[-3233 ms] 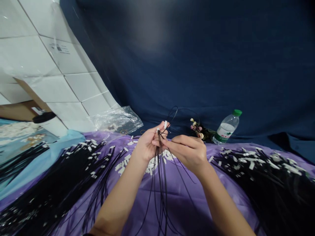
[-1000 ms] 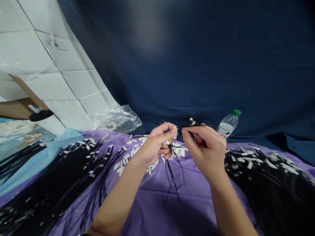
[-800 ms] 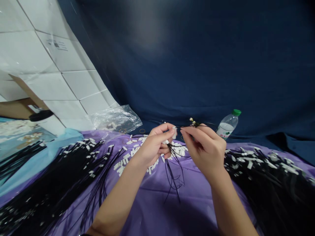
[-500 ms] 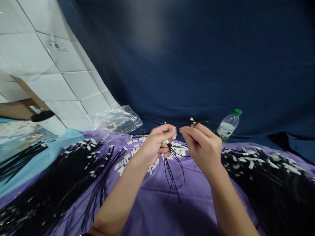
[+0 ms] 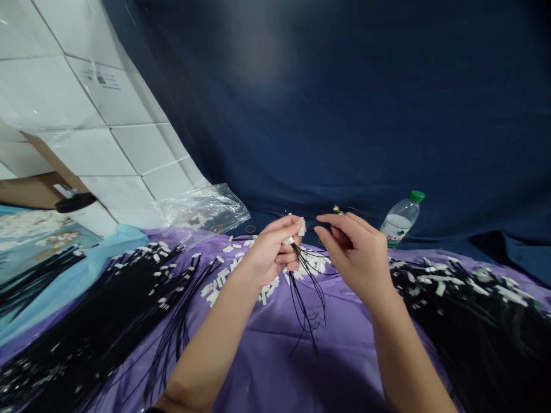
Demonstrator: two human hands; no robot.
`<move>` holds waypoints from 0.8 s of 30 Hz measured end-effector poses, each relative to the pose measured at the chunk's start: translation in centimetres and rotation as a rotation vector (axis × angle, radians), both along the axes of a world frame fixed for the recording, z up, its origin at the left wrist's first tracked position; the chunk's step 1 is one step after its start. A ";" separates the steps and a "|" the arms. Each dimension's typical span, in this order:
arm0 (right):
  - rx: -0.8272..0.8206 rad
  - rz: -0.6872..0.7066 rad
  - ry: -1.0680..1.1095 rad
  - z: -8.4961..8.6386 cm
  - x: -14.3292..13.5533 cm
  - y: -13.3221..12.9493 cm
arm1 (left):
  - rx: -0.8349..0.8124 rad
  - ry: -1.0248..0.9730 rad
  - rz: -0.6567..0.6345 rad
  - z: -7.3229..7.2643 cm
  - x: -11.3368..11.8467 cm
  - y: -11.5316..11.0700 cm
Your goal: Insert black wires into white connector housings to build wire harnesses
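Note:
Over the middle of the purple cloth, my left hand (image 5: 275, 246) is closed. Thumb and forefinger pinch a small white piece (image 5: 302, 226), and its lower fingers curl around a bunch of thin black wires (image 5: 303, 287) with white ends. The loose wires hang down from that hand. My right hand (image 5: 355, 246) is raised just to the right, thumb and forefinger apart with nothing visible between them; its other fingers are curled and partly hidden. Under and behind the left hand lies a scattered pile of small white pieces (image 5: 316, 263).
Thick bundles of black wires with white ends lie left (image 5: 99, 310) and right (image 5: 469, 321) on the purple cloth (image 5: 267, 367). A green-capped bottle (image 5: 400, 221) stands behind my right hand. A clear plastic bag (image 5: 206, 209) lies back left, near white boxes (image 5: 142, 149); a dark blue curtain (image 5: 327, 103) hangs behind.
My right thumb and forefinger, pinched together near the left fingertips before, have come apart. The white piece in my left fingertips has shifted slightly left.

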State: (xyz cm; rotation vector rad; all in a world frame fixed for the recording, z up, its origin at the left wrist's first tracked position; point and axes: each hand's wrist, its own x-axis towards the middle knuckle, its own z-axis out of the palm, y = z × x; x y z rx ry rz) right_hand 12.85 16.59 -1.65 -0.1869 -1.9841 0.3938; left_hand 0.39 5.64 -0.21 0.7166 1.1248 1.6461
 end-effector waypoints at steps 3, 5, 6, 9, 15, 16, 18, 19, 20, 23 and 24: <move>-0.067 -0.026 0.002 0.1 0.4 0.3 | -0.014 -0.115 0.047 0.1 -0.5 0.2; -0.115 -0.043 0.027 0.3 0.8 0.3 | -0.030 -0.192 0.102 0.3 -0.8 0.3; -0.131 -0.059 0.044 0.4 1.0 0.2 | -0.038 -0.221 0.135 0.3 -0.9 0.4; -0.086 -0.088 0.039 0.9 1.8 -0.3 | -0.040 -0.288 0.198 0.4 -1.2 0.5; -0.122 0.185 -0.424 0.9 1.9 -1.5 | -0.007 -0.387 0.208 0.3 -1.1 0.7; -0.140 0.183 -0.470 0.7 1.6 -1.6 | -0.012 -0.392 0.216 0.4 -1.0 0.7; -0.155 0.163 -0.502 0.3 1.1 -1.7 | -0.019 -0.398 0.221 0.5 -0.9 0.8; -0.159 0.157 -0.499 0.2 0.9 -1.7 | -0.020 -0.400 0.219 0.5 -0.8 0.8; -0.163 0.154 -0.493 0.1 0.7 -1.7 | -0.019 -0.401 0.216 0.5 -0.8 0.8; -0.173 0.169 -0.471 -0.1 0.4 -1.6 | -0.014 -0.402 0.200 0.6 -0.8 0.8; -0.173 0.180 -0.468 -0.1 0.4 -1.6 | -0.010 -0.403 0.193 0.6 -0.8 0.8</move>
